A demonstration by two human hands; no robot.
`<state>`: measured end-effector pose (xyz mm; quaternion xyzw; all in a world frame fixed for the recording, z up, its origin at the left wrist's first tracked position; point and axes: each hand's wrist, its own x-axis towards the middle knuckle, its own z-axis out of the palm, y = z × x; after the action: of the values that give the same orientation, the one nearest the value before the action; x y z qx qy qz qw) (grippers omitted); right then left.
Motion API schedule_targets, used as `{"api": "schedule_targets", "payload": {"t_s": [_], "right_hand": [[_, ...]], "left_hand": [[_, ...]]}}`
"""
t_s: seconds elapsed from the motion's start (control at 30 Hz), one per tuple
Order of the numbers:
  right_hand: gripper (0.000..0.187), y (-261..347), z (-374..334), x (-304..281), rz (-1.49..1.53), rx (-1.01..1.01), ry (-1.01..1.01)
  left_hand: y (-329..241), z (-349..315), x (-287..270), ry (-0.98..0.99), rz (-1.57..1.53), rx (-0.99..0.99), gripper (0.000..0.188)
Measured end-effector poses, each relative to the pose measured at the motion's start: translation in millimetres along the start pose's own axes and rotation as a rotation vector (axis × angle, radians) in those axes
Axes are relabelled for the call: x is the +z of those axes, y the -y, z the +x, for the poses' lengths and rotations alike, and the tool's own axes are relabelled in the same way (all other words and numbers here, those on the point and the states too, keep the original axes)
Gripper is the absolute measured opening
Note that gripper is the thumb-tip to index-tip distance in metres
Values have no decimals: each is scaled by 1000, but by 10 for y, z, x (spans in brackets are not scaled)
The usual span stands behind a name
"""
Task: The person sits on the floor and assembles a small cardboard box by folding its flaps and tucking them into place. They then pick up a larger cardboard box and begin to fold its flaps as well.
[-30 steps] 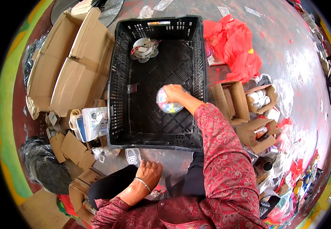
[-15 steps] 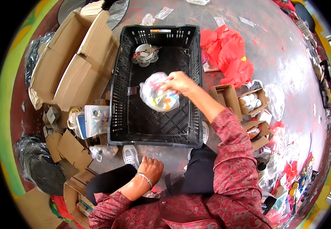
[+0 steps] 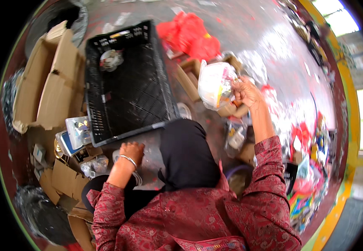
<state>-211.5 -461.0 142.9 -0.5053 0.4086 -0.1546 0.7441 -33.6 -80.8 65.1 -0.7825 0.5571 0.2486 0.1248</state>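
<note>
My right hand [image 3: 248, 91] grips the edge of a clear plastic bag [image 3: 215, 85] with whitish and yellow-orange contents that I cannot make out. It holds the bag in the air to the right of the black plastic crate [image 3: 164, 94], above small cardboard boxes. My left hand [image 3: 132, 152], with a silver bangle at the wrist, is curled in a loose fist over my left leg near the crate's front edge, and nothing shows in it. Inside the crate, at its far left, lies a round whitish part [image 3: 111, 60].
A tall open cardboard box [image 3: 68, 79] stands left of the crate. Beyond the crate's right side lies red plastic sheeting [image 3: 192, 37]. Clear packages [image 3: 79, 133] and torn cardboard [image 3: 68, 178] are at the near left. Loose plastic and mixed scraps [image 3: 302, 167] cover the floor at the right.
My right hand has carried the plastic bag from over the crate out to the right. The view has turned rightward, so the crate sits further left. My left hand remains curled.
</note>
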Motion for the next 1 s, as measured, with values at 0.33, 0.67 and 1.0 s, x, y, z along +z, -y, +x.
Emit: {"api": "schedule_targets", "payload": {"t_s": [0.33,0.67,1.0], "right_hand": [[40,-2034,-796,-829,-860,175,-395],[66,-2427,9,-509,-1230,432,-554],[43,-2805,785,-1732,-1303,-212,-610]], "left_hand": [[-54,-39,81,155,-72,-41,24],[-64,74,309,239,-8,-19,25],[-191,167,129,-87,-55,34,16]]}}
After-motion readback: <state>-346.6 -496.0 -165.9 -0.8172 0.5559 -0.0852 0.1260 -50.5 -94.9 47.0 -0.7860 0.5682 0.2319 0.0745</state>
